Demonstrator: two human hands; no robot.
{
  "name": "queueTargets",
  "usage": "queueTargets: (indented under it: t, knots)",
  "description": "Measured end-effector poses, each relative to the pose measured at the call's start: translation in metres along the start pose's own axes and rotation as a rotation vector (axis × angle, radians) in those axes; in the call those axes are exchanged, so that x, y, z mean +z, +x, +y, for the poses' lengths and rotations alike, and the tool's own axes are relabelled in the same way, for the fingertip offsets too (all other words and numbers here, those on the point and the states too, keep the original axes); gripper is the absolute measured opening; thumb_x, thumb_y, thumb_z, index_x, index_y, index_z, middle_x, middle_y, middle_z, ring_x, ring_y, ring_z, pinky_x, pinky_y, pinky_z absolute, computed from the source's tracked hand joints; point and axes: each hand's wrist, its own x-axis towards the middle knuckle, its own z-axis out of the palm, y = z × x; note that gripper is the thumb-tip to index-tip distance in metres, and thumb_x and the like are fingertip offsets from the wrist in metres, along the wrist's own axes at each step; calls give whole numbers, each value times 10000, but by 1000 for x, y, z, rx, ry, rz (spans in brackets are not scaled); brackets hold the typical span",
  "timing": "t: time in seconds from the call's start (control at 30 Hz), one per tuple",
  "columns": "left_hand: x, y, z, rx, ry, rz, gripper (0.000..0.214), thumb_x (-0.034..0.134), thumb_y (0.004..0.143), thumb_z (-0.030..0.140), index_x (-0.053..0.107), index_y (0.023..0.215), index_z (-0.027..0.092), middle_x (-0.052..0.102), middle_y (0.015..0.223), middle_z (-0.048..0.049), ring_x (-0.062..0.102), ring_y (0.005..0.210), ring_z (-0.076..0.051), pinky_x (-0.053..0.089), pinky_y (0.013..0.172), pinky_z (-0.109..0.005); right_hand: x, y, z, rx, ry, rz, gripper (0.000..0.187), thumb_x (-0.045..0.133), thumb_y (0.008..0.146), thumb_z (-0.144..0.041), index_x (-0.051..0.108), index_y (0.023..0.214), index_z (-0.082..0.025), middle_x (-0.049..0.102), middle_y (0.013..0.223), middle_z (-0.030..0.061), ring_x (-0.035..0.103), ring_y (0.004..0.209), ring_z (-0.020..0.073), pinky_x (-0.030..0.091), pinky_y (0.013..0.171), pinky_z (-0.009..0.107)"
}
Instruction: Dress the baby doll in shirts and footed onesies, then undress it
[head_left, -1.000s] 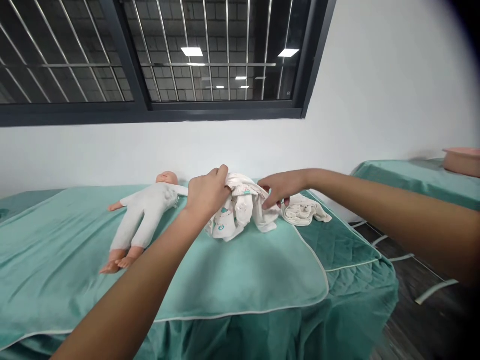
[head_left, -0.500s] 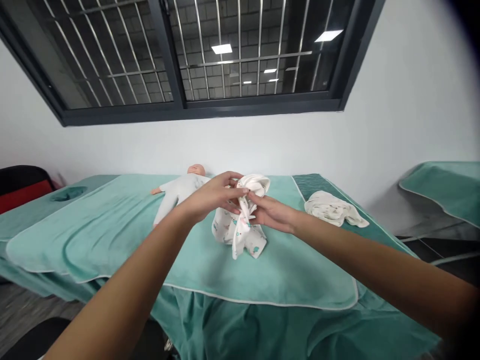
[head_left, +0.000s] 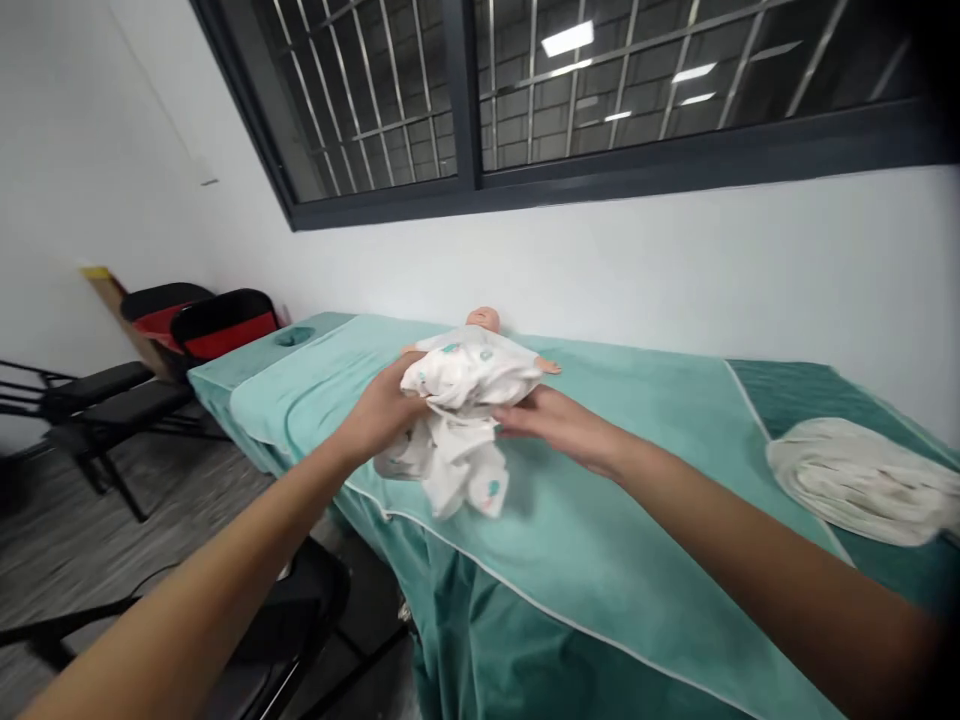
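Observation:
A crumpled white baby garment (head_left: 457, 420) with small teal prints hangs in the air above the teal-covered table (head_left: 600, 540). My left hand (head_left: 382, 410) grips its left side with closed fingers. My right hand (head_left: 555, 425) holds its right side, fingers pressed into the cloth. Behind the garment a baby doll (head_left: 484, 322) lies on the table near the wall; only its head and one arm show.
A second folded white cloth (head_left: 862, 480) lies on the table at the right. Black chairs with red cushions (head_left: 202, 325) stand at the left by the wall. A dark chair (head_left: 300, 620) is under the table's near edge. A barred window runs above.
Both hands carried the garment to the left toward the doll. The view swung left, so the chairs came into sight and the second cloth slid to the right edge.

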Motion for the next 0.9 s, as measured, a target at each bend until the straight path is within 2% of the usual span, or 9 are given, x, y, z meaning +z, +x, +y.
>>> queueTargets:
  t: [0.13,0.2,0.27,0.37,0.47,0.57,0.7,0.83,0.9]
  knots:
    - [-55,-30,-79,-270,216,129,500,631,714,370,624,1179,188,705,1090,-40,641,973,-245,505,800,-291,-12,-21,46,163,-56,-1,488,649,854,-499,539,1254,-243,572,1356,120,617,1162,251,513,957,441]
    - [-82,-54,-121,-410,360,195,527,599,713,382,609,1199,178,705,1076,-50,638,975,-257,503,777,-297,-23,-37,69,220,-58,28,476,641,847,-524,568,1225,-244,604,1315,125,647,1119,258,515,958,457]
    - [-108,-83,-158,-484,513,186,517,569,722,352,599,1204,167,699,1074,-61,633,995,-255,482,819,-300,-36,-54,88,281,-66,82,468,643,836,-539,600,1198,-245,632,1283,127,664,1087,271,517,959,477]
    - [-141,-131,-199,-634,730,197,475,529,770,349,583,1210,181,695,1056,-58,636,974,-262,461,798,-300,-57,-80,106,340,-93,193,471,663,804,-557,644,1168,-259,664,1240,127,677,1050,302,524,948,512]
    - [-157,-175,-222,-811,891,133,479,436,861,404,519,1284,194,665,1096,-83,624,997,-302,449,774,-320,-77,-104,116,382,-95,313,455,699,754,-572,696,1114,-293,677,1230,121,679,1037,320,556,917,495]
    - [-150,-214,-237,-811,965,106,411,396,891,370,498,1266,237,576,1239,-78,608,1051,-286,443,830,-327,-91,-122,124,398,-36,416,475,762,683,-557,726,1078,-296,690,1206,130,684,1022,342,568,909,493]
    - [-118,-256,-260,-836,924,104,328,447,833,293,529,1150,310,545,1250,-10,608,1072,-251,453,885,-334,-98,-132,129,416,58,499,466,778,651,-551,744,1035,-287,720,1121,130,685,1024,345,562,930,480]
    - [-85,-279,-289,-854,787,79,400,534,696,303,541,1086,215,587,1131,-84,625,1078,-292,471,935,-368,-99,-133,127,399,75,498,430,745,692,-540,747,1044,-294,717,1110,119,678,1033,331,563,930,459]
    - [-74,-282,-299,-847,777,86,399,533,672,331,523,1057,224,597,1100,-81,608,1122,-317,473,952,-389,-99,-134,125,387,80,505,399,731,716,-531,747,1042,-303,714,1103,112,677,1023,317,571,912,444]
